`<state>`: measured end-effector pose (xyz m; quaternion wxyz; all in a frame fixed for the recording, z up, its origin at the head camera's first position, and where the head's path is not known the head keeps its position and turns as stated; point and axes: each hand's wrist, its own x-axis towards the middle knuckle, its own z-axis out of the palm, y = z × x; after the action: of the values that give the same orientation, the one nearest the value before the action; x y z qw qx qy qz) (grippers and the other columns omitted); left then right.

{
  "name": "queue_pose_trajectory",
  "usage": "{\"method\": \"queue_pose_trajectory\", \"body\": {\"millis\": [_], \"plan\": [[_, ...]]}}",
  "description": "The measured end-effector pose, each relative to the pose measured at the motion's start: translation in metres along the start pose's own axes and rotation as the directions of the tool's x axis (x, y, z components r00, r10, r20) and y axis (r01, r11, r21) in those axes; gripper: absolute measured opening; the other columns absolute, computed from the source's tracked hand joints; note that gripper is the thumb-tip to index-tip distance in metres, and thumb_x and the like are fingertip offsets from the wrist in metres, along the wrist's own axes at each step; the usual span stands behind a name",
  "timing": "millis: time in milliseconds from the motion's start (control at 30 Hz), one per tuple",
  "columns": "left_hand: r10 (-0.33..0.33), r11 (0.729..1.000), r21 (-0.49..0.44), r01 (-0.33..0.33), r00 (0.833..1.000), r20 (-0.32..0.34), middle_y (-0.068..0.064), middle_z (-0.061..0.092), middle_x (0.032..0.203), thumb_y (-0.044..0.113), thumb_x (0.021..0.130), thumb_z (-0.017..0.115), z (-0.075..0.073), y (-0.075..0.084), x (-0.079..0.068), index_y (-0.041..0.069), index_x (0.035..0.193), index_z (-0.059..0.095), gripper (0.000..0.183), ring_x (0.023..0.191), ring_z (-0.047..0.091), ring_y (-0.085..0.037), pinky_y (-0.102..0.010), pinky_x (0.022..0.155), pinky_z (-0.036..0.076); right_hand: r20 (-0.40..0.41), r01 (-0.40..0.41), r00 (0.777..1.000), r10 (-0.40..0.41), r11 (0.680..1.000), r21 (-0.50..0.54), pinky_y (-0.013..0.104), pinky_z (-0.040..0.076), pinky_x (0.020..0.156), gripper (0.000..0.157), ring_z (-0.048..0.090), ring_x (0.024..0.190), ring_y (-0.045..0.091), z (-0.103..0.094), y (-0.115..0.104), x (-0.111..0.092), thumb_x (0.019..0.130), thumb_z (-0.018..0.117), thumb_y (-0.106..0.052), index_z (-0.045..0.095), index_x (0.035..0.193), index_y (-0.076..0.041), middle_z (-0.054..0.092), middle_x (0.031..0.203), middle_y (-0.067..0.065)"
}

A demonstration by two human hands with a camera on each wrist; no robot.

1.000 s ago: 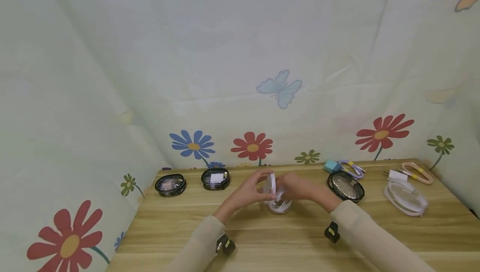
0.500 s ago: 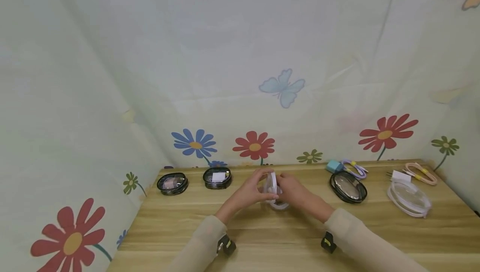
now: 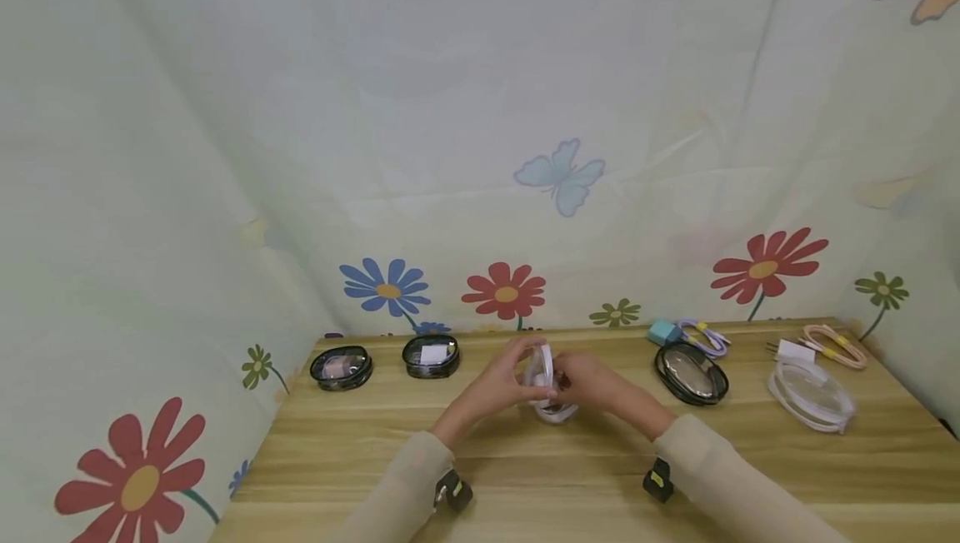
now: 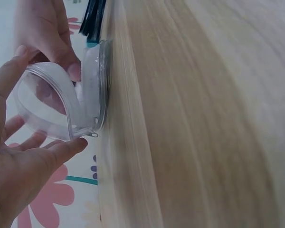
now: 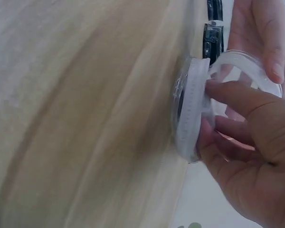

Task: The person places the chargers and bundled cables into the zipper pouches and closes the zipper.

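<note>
A small clear zip pouch [image 3: 557,414] with white trim stands unzipped on the wooden table, its lid raised. My left hand [image 3: 495,383] holds that lid [image 4: 45,102] upright, thumb at one edge and fingers at the other. From the other side, my right hand [image 3: 592,381] reaches in, its bent fingertips [image 5: 216,90] inside the pouch mouth near the white rim. Something dark shows through the pouch's clear bottom [image 5: 178,111]. Whether the right fingers pinch anything inside is hidden.
Two black-edged clear pouches [image 3: 341,368] with things inside lie at the left. To the right are another black-edged pouch [image 3: 692,372], a blue charger [image 3: 663,331], a purple cable [image 3: 705,338], a white-edged pouch [image 3: 813,393], a white charger [image 3: 795,351] and a peach cable [image 3: 836,345].
The white bundle seen at the pouch mouth a second ago no longer shows there. My right hand has shifted slightly and lowered its fingers into the pouch. My left hand keeps the lid up.
</note>
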<state>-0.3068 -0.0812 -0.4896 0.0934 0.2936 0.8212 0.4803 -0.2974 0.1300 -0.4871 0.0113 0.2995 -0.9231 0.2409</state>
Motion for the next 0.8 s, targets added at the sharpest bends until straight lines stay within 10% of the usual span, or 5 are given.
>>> {"method": "queue_pose_trajectory", "body": {"millis": [367, 800], "plan": [[-0.012, 0.991, 0.132, 0.01, 1.0, 0.011, -0.004, 0.04, 0.16, 0.032, 0.084, 0.086, 0.002, 0.004, 0.0, 0.024, 0.151, 0.045, 0.079, 0.149, 0.042, -0.032, -0.052, 0.112, 0.049, -0.056, -0.049, 0.997, 0.048, 0.999, -0.02, 0.024, 0.051, 0.066, 0.027, 0.061, 0.077, 0.015, -0.003, 0.001, -0.004, 0.088, 0.081, -0.023, 0.071, 0.103, -0.002, 0.07, 0.093, 0.01], [0.018, 0.886, 0.453, -0.097, 0.984, 0.175, -0.004, 0.042, 0.16, 0.044, 0.084, 0.084, 0.02, 0.01, 0.021, 0.02, 0.153, 0.045, 0.083, 0.143, 0.046, -0.023, -0.041, 0.115, 0.047, 0.025, -0.229, 0.973, 0.228, 0.972, 0.047, 0.05, 0.06, 0.088, 0.03, 0.071, 0.106, 0.04, -0.033, 0.026, -0.025, 0.097, 0.064, -0.009, 0.069, 0.122, 0.006, 0.07, 0.125, 0.025]]}}
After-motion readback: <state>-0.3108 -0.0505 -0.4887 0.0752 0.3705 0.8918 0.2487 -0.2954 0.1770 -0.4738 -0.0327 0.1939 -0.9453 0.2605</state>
